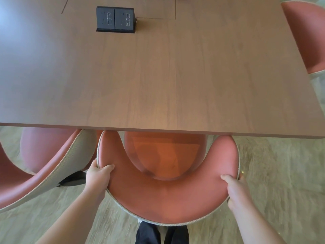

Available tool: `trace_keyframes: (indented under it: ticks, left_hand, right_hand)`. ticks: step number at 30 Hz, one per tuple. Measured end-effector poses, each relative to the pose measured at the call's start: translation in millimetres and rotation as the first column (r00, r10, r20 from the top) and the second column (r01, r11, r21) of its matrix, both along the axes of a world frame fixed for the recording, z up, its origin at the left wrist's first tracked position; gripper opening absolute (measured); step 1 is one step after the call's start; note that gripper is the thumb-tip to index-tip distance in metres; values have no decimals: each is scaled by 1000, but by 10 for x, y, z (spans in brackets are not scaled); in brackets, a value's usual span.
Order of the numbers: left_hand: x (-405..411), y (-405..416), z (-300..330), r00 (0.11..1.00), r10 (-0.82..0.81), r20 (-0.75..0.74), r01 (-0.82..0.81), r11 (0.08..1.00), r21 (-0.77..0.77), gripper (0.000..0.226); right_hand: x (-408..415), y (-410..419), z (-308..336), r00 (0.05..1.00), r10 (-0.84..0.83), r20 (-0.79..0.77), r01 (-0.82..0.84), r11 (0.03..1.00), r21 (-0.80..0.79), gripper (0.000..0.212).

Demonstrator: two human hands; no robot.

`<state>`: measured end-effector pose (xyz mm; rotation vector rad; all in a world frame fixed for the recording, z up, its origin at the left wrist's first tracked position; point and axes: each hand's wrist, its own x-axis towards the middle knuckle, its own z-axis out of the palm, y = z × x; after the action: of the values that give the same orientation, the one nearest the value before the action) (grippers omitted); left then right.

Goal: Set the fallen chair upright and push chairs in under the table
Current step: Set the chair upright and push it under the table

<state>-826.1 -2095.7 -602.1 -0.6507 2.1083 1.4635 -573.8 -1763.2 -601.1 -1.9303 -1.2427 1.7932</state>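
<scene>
Salmon-pink upholstery covers the chair (pixel 167 196) standing upright at the near edge of the table (pixel 158 81), its round seat partly tucked under the tabletop and its curved backrest facing the person. Both hands are clamped on that backrest, well apart. The left hand (pixel 98 176) grips the left end of the curve, thumb lying over the pink inner face and fingers wrapped behind the pale woven outer shell. The right hand (pixel 235 189) holds the right end the same way, thumb on the inside, fingers hidden behind the rim. Bare forearms reach in from the lower corners, and dark trouser legs (pixel 161 234) show just behind the chair's back.

To the left, a second chair (pixel 44 166) of the same kind stands just beside it, turned at an angle, seat partly under the table. A third chair (pixel 306 32) sits at the table's right side, far end. A black socket box (pixel 115 19) stands raised from the brown wood tabletop. Pale carpet (pixel 272 173) covers the floor.
</scene>
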Motion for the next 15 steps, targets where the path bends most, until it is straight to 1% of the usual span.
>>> trace_keyframes:
  ticks: [15]
  left_hand:
    - [-140,35,-88,1000,-7,5,7,999,-34,30]
  right_hand:
    - [-154,49,-107,1000,5,12,-5,1000,2,30]
